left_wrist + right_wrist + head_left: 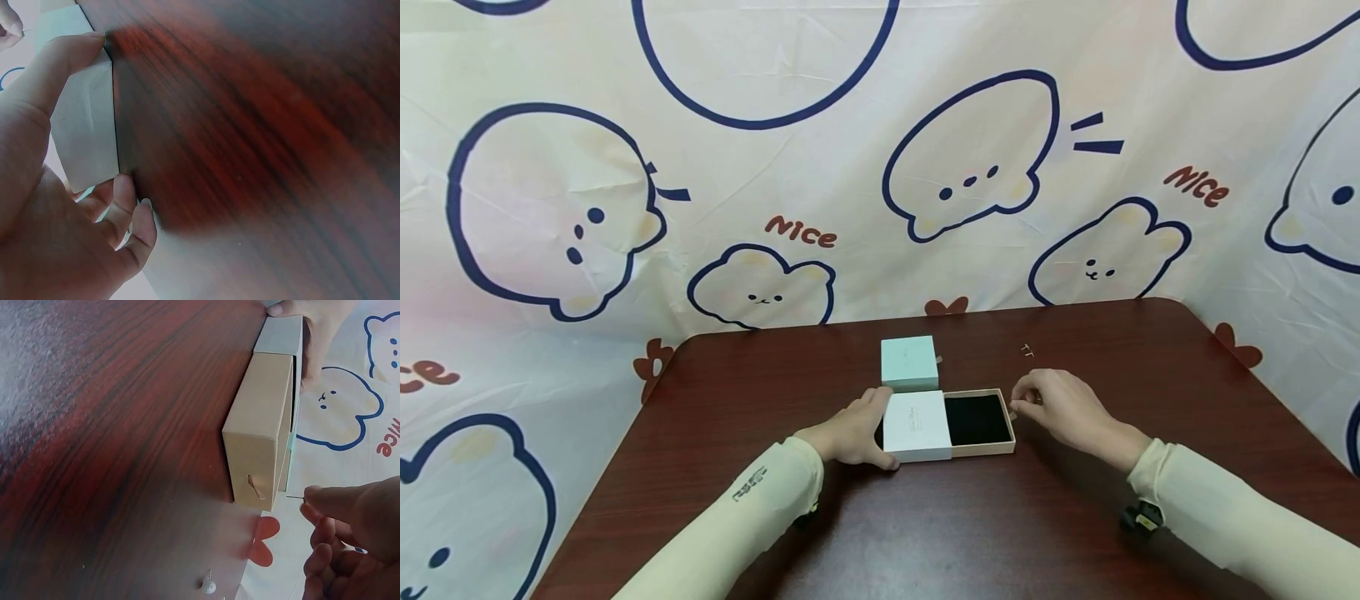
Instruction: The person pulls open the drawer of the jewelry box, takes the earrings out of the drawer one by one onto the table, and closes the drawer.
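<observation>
A white drawer-style jewelry box (917, 423) lies on the table with its tan inner tray (983, 450) slid out to the right, showing a black pad (977, 419). My left hand (853, 429) grips the left end of the white sleeve, thumb on the near side and fingers at the far side. Just off the tray's right end, my right hand (1063, 408) pinches a small earring; only its thin metal post (295, 497) shows past the fingertips. Small stud earrings (1027, 351) lie behind that hand; one has a whitish round head (209, 586).
Directly behind the white box stands a mint-green box (910, 361) with a small ribbon tab on its right side. A ribbon pull (255, 486) hangs from the tray's end. The dark wooden table (1075, 533) meets a cartoon-printed cloth (850, 183) at the back and sides.
</observation>
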The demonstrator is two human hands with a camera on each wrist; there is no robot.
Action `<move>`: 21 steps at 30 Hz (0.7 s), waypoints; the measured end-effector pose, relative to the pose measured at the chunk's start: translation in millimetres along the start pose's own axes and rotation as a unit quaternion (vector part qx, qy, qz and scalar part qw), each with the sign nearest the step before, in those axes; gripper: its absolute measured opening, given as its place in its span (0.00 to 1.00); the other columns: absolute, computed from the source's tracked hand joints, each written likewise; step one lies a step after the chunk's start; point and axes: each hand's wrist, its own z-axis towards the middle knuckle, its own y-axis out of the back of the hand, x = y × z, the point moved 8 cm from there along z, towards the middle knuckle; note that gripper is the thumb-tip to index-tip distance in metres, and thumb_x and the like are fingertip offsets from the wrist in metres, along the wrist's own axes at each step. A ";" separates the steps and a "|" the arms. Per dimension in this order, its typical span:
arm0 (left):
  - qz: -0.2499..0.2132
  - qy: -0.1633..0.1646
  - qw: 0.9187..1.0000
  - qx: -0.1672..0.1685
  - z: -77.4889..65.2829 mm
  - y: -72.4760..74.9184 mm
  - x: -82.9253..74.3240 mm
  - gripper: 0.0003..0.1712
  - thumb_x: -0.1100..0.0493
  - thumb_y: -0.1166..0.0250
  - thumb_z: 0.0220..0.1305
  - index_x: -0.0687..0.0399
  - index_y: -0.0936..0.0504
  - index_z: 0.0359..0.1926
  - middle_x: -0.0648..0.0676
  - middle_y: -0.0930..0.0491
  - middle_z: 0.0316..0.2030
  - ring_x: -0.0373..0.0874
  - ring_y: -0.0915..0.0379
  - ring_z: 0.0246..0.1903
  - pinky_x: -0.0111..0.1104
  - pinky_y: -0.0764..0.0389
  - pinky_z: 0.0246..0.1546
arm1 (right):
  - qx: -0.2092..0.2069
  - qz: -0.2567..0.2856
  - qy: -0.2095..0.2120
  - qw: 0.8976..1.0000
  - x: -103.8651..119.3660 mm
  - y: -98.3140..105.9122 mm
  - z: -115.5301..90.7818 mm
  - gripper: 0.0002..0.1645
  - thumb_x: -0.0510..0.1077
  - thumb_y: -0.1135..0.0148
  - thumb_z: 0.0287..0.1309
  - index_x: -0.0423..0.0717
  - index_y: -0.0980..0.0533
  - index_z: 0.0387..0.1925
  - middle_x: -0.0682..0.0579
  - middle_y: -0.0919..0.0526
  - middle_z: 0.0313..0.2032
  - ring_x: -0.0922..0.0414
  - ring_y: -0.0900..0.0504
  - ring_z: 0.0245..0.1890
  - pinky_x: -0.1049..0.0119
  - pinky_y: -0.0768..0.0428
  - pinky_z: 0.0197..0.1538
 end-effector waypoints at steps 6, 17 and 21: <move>0.003 0.002 1.000 -0.002 0.7 0.3 -0.1 0.64 0.47 0.20 0.50 0.60 0.51 0.77 0.64 0.41 0.72 0.59 0.38 0.70 0.51 0.31 0.67 | 0.003 0.002 -0.002 1.000 -1.2 2.9 -1.3 0.05 0.41 0.29 0.59 0.51 0.16 0.28 0.59 0.25 0.23 0.64 0.32 0.23 0.70 0.35 0.25; 0.006 -0.003 1.000 -0.005 1.3 0.2 -0.1 0.65 0.47 0.20 0.49 0.62 0.51 0.77 0.64 0.40 0.71 0.59 0.37 0.70 0.50 0.30 0.67 | 0.002 0.000 -0.004 1.000 -4.9 6.5 -3.7 0.06 0.41 0.29 0.59 0.52 0.17 0.27 0.59 0.26 0.22 0.64 0.32 0.24 0.69 0.35 0.26; 0.005 -0.002 1.000 -0.004 0.9 0.2 -0.2 0.65 0.47 0.20 0.49 0.62 0.50 0.77 0.64 0.40 0.71 0.59 0.37 0.69 0.50 0.30 0.66 | -0.001 -0.004 -0.004 1.000 -7.2 6.6 -5.0 0.06 0.40 0.29 0.59 0.51 0.17 0.27 0.59 0.26 0.22 0.64 0.32 0.23 0.69 0.35 0.26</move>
